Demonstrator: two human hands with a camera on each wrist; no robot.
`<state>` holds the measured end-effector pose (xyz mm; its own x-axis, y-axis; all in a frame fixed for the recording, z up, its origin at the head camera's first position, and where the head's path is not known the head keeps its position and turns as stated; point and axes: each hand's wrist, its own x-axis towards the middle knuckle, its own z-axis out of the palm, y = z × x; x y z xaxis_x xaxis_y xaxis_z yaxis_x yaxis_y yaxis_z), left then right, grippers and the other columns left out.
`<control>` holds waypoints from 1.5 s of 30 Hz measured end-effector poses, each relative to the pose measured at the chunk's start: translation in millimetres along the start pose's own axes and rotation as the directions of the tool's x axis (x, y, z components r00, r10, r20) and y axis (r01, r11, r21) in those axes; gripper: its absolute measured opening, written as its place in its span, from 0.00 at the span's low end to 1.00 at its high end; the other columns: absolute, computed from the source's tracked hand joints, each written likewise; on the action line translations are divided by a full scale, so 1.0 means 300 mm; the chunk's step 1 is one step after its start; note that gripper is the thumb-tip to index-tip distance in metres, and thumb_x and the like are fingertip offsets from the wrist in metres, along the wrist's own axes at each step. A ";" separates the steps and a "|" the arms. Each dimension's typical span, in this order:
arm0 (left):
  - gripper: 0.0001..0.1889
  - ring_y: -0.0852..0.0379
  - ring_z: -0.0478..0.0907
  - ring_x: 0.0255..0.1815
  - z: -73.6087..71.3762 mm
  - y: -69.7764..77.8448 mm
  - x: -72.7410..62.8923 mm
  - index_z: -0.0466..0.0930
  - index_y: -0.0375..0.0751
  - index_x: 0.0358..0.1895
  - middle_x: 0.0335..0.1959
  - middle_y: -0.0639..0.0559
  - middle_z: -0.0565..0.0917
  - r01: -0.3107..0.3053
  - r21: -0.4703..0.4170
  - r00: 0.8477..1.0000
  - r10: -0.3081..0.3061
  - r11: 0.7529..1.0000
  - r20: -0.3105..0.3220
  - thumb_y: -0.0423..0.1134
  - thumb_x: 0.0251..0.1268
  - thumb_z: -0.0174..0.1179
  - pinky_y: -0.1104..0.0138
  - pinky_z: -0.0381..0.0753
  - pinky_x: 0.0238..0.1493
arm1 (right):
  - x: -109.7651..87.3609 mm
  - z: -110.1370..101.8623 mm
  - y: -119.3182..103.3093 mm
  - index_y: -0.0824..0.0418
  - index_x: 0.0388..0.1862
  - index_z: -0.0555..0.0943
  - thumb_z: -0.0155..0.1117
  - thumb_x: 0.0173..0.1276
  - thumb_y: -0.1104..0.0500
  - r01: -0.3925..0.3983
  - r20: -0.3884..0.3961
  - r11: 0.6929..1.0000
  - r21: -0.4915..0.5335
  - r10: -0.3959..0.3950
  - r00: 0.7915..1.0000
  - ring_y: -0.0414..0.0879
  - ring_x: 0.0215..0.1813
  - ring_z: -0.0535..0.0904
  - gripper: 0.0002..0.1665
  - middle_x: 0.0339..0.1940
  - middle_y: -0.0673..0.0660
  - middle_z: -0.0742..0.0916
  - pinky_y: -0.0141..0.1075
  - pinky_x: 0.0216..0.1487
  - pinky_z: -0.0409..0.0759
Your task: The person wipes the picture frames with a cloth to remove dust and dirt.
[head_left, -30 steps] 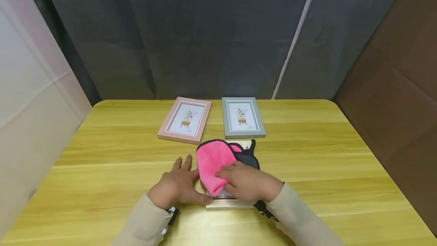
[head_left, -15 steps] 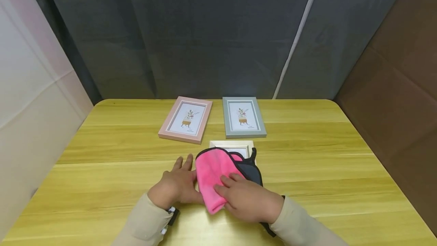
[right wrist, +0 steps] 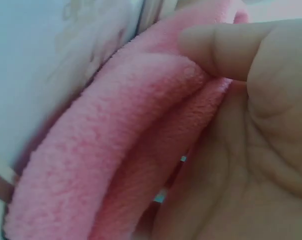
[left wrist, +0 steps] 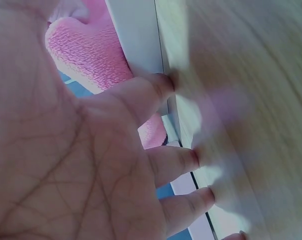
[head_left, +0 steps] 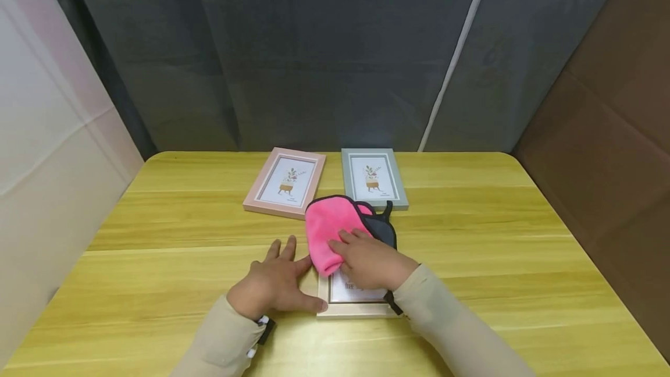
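Note:
A cream picture frame (head_left: pixel 361 310) lies flat on the table, its upper part hidden under a folded pink cloth (head_left: pixel 328 223) with black edging and a dark grey side. My right hand (head_left: pixel 374 260) grips the cloth and presses it on the frame; in the right wrist view the thumb (right wrist: pixel 216 47) pinches a thick fold of the plush cloth (right wrist: pixel 91 130) over the glass. Fingers spread, my left hand (head_left: pixel 274 287) rests at the frame's left side, thumb on its lower left corner. The left wrist view shows the index finger (left wrist: pixel 146 95) along the frame's side (left wrist: pixel 141 35).
Behind, a pink picture frame (head_left: pixel 262 182) and a grey-blue picture frame (head_left: pixel 348 176) lie on the wooden table (head_left: pixel 157 284), each with a potted-plant print. The cloth's far edge overlaps both in this view. A dark curtain (head_left: pixel 314 51) hangs beyond the table's back edge.
The right hand first drew the cloth toward the near edge of the cream frame, then slid it away to the far end, baring the lower part. The left hand has barely moved.

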<state>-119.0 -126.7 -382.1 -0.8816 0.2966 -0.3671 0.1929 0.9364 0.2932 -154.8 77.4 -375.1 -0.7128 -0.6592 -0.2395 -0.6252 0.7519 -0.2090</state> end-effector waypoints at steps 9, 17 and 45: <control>0.53 0.26 0.46 0.75 0.003 0.009 -0.004 0.69 0.51 0.73 0.77 0.31 0.52 0.010 -0.031 1.000 -0.011 0.999 -0.009 0.73 0.40 0.69 0.23 0.58 0.55 | -0.071 0.002 -0.023 0.63 0.74 0.68 0.52 0.77 0.56 0.102 0.019 0.995 0.017 -0.103 0.995 0.58 0.76 0.61 0.29 0.72 0.62 0.72 0.49 0.75 0.55; 0.52 0.27 0.48 0.75 0.011 0.014 -0.006 0.71 0.48 0.72 0.77 0.33 0.54 0.008 -0.021 1.000 -0.009 1.000 -0.027 0.71 0.40 0.68 0.25 0.61 0.55 | -0.174 0.022 -0.071 0.62 0.71 0.72 0.50 0.77 0.56 0.204 0.023 0.979 -0.023 -0.204 0.979 0.53 0.74 0.65 0.27 0.70 0.61 0.75 0.46 0.74 0.58; 0.50 0.25 0.46 0.75 0.002 0.004 -0.006 0.70 0.51 0.73 0.77 0.31 0.51 0.013 -0.029 1.000 -0.013 0.999 -0.006 0.73 0.46 0.66 0.23 0.56 0.56 | 0.003 -0.006 -0.001 0.57 0.75 0.67 0.52 0.77 0.55 -0.023 0.024 0.997 0.077 0.021 0.999 0.58 0.77 0.59 0.29 0.75 0.61 0.69 0.49 0.75 0.55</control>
<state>-117.1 -126.1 -381.7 -0.8868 0.2829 -0.3654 0.1688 0.9344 0.3138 -155.8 76.4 -373.6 -0.7178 -0.6432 -0.2666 -0.5824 0.7645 -0.2764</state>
